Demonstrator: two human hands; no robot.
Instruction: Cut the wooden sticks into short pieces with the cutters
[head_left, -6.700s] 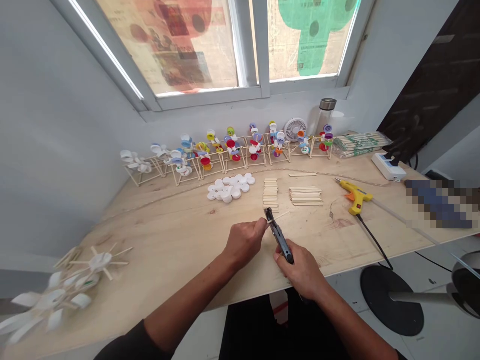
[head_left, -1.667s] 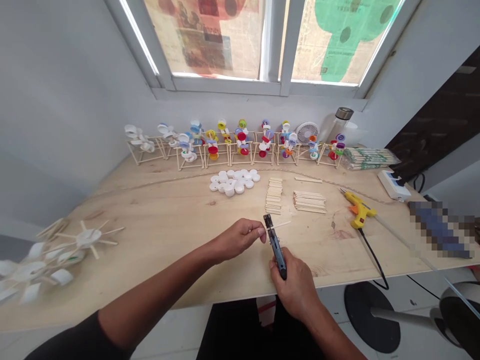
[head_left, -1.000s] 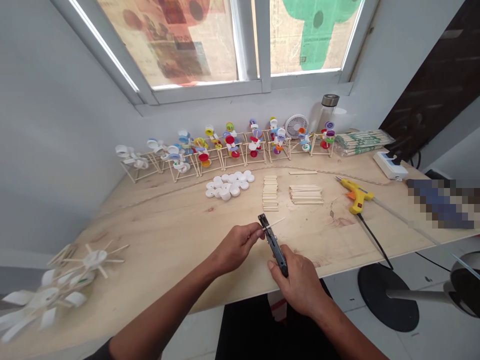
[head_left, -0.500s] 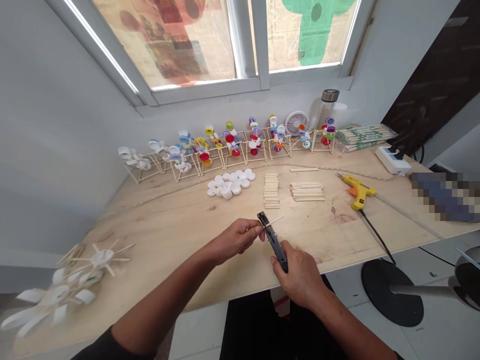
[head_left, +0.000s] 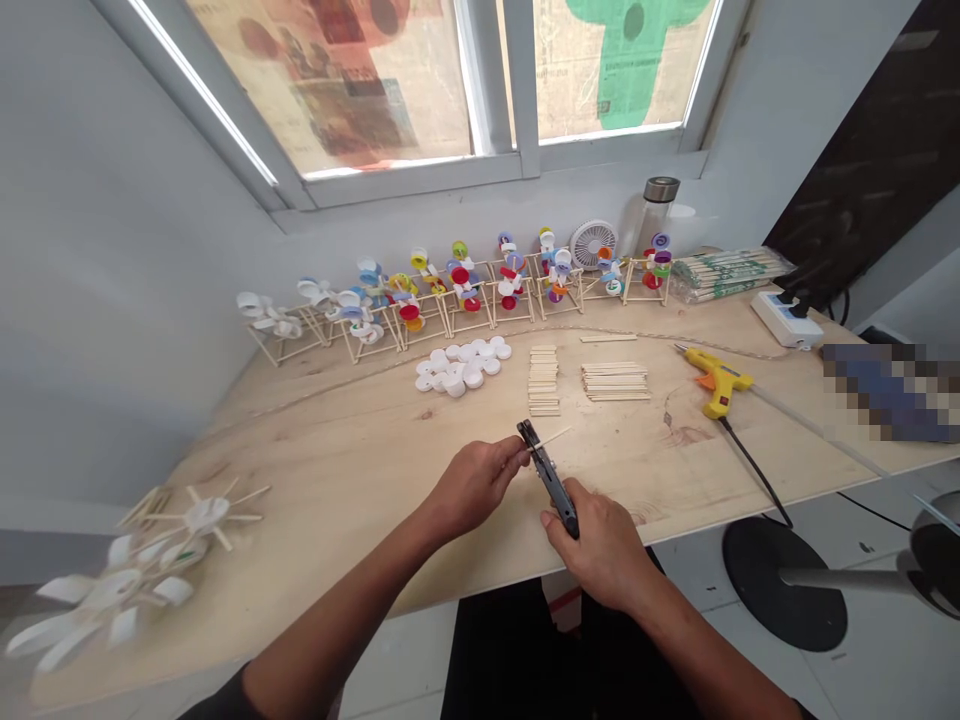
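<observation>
My left hand point(head_left: 478, 484) pinches one end of a thin wooden stick point(head_left: 556, 436) between thumb and fingers. The stick lies across the jaws of a black plier-like cutter point(head_left: 551, 478), its free end poking out to the right. Wrapped round the cutter's handles is my right hand point(head_left: 604, 545); the handles look squeezed together. Both hands are above the front edge of the wooden table point(head_left: 337, 450). Just beyond them lie a stack of short sticks point(head_left: 543, 380) and a stack of longer sticks point(head_left: 615, 382).
White bottle caps point(head_left: 461, 366) sit left of the sticks. Stick frames with colourful cap wheels point(head_left: 465, 285) line the wall. A yellow glue gun point(head_left: 716, 380) lies right, its cord over the edge. A power strip point(head_left: 786, 318) stands behind it. White cap wheels point(head_left: 112, 590) lie at left.
My left hand has turned slightly and its wrist has shifted a little to the right. The cutter and stick have barely moved, with both hands keeping their hold.
</observation>
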